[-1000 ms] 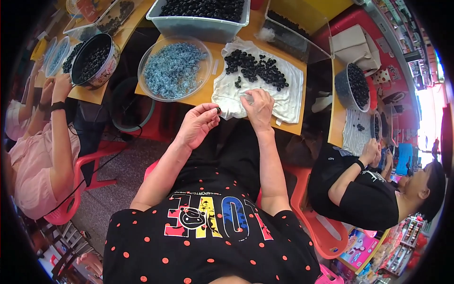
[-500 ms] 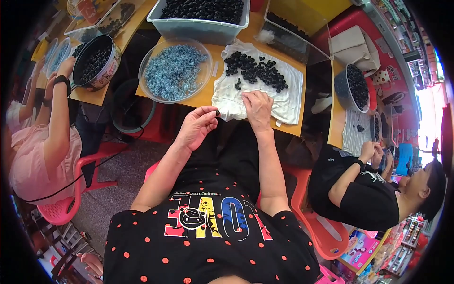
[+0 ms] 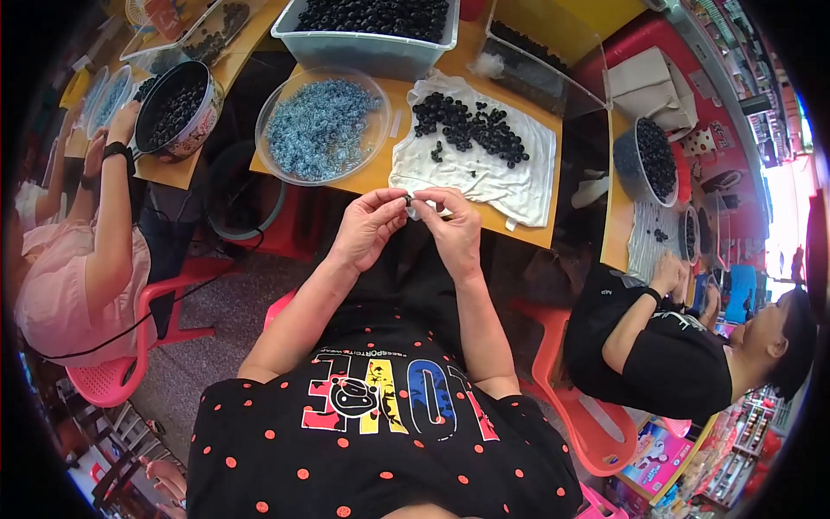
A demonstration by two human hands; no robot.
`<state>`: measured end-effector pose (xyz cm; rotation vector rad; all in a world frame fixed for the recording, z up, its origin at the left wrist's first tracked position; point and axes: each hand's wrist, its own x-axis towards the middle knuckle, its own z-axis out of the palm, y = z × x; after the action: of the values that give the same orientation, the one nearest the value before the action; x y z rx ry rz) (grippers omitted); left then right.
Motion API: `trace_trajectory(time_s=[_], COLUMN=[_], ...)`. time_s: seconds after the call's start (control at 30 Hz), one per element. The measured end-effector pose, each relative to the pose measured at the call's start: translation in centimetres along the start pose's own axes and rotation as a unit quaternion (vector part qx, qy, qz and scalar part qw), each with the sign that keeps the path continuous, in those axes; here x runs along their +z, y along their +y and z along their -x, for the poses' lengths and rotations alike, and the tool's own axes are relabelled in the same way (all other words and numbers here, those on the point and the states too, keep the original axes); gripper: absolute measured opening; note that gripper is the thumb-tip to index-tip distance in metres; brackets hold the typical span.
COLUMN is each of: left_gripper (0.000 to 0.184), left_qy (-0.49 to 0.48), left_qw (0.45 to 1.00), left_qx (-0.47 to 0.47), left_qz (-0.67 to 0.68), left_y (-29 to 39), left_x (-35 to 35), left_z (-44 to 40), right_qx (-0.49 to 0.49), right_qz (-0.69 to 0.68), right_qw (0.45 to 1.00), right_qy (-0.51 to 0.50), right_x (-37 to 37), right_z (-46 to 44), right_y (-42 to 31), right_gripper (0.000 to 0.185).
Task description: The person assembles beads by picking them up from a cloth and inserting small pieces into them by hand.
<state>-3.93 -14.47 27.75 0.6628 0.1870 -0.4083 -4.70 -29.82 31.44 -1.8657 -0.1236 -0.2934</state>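
Note:
My left hand pinches a small round black piece between thumb and fingertips, just off the table's front edge. Meeting it there is my right hand, its thumb and forefinger closed at the same piece; whether it holds a second tiny part I cannot make out. Beyond both hands lies a white cloth with a scattered heap of small round black pieces. To the left of the cloth, a clear round bowl is filled with small translucent blue pieces.
A large clear bin of black pieces stands behind the bowl. One person sits at the left by a pot of black pieces. Another person works at the right, near a tub of similar pieces.
My right hand has left the cloth and come back to my left hand, so the fingertips now meet around the black piece. My left hand has shifted slightly right.

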Motion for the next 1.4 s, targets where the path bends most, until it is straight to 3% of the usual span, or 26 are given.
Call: trace_trajectory(time_s=[0.13,0.7,0.77,0.8,0.87,0.93,0.97,1.13,1.27,1.33,1.37,1.4], left_gripper=[0.016,0.016,0.017,0.017,0.017,0.017,0.017,0.016,0.017,0.018,0.018,0.019], left_qy=[0.007,0.052,0.037,0.022,0.008,-0.005,-0.009,-0.021,-0.017,-0.019,-0.019,-0.018], left_qw=[1.000,0.999,0.999,0.998,0.998,0.996,0.996,0.996,0.996,0.995,0.990,0.981], left_qx=[0.005,0.001,-0.019,-0.039,-0.048,-0.057,-0.059,-0.066,-0.067,-0.072,-0.079,-0.086], left_qz=[-0.005,0.009,0.022,0.035,0.050,0.065,0.067,0.062,0.062,0.062,0.118,0.173], left_y=[-0.1,-1.8,-2.1,-2.2,-1.9,-1.7,-1.7,-1.4,-1.1,-1.3,-1.5,-1.7], left_x=[-0.2,-0.8,-1.3,-1.5,-1.2,-0.8,-0.5,-0.3,-1.0,-1.3,-1.4,-1.4], left_z=[0.0,0.1,0.0,-0.1,0.1,0.3,0.4,0.7,0.7,0.4,0.2,0.1], right_qx=[-0.070,-0.077,0.000,-0.014,0.028,0.008,0.007,-0.087,-0.070,0.123,0.154,0.154], right_qz=[0.082,0.117,-0.010,-0.032,0.032,0.179,0.180,0.363,0.349,0.118,0.027,0.029], right_qw=[0.994,0.990,1.000,0.998,0.993,0.976,0.976,0.928,0.934,0.984,0.987,0.987], right_qy=[0.023,0.033,0.015,0.045,0.112,0.121,0.122,0.003,0.014,0.047,0.033,0.033], right_x=[0.3,1.4,0.5,-0.2,-2.2,-4.4,-5.1,-6.0,-5.8,-5.4,-5.3,-5.0], right_z=[0.2,2.8,2.4,1.7,0.0,-2.3,-3.1,-4.9,-5.0,-4.3,-4.0,-3.5], right_y=[0.5,1.1,2.2,2.5,4.5,4.6,5.3,10.1,10.4,7.6,7.4,7.1], right_gripper=[0.013,0.019,0.015,0.013,0.014,0.015,0.015,0.015,0.014,0.016,0.015,0.015])
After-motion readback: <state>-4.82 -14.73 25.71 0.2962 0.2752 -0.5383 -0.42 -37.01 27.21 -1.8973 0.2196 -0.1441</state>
